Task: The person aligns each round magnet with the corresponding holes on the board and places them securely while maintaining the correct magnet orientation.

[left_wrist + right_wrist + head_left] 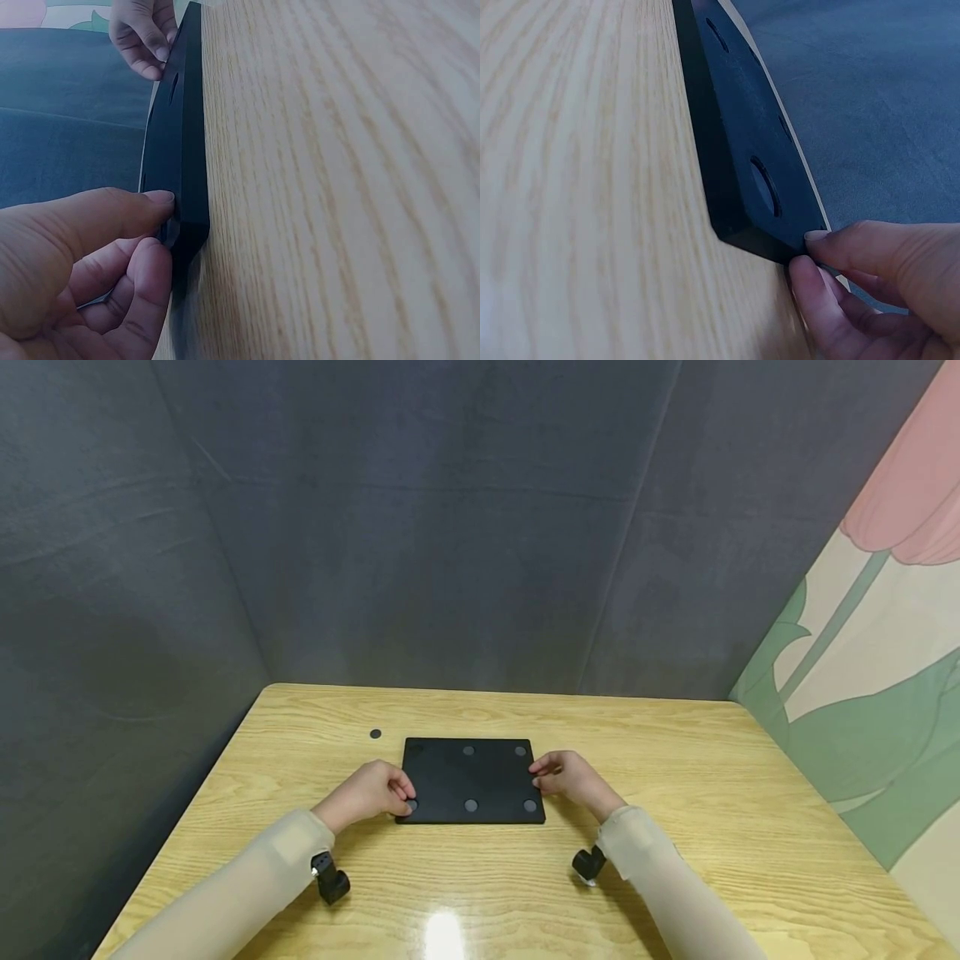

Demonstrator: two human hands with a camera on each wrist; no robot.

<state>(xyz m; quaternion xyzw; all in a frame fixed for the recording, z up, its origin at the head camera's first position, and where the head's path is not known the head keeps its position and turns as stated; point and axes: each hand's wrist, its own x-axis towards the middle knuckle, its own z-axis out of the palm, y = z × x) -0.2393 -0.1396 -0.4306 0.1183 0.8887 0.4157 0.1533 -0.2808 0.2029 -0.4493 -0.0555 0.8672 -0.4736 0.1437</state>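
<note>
A black rectangular board with round, disc-sized spots lies on the table; the wrist views show its thick edge and round recesses. At its near left corner, my left hand pinches the board's edge, thumb on top and fingers against the side. The thumb lies by the near left round spot and partly covers it. On the right side my right hand grips the edge between thumb and index finger. Beyond the board's far left corner, a small dark disc lies on the wood.
The wood-grain table extends around the board on all sides. Dark grey cloth hangs behind and to the left. A flower-patterned surface borders the right side. Each wrist carries a small black camera.
</note>
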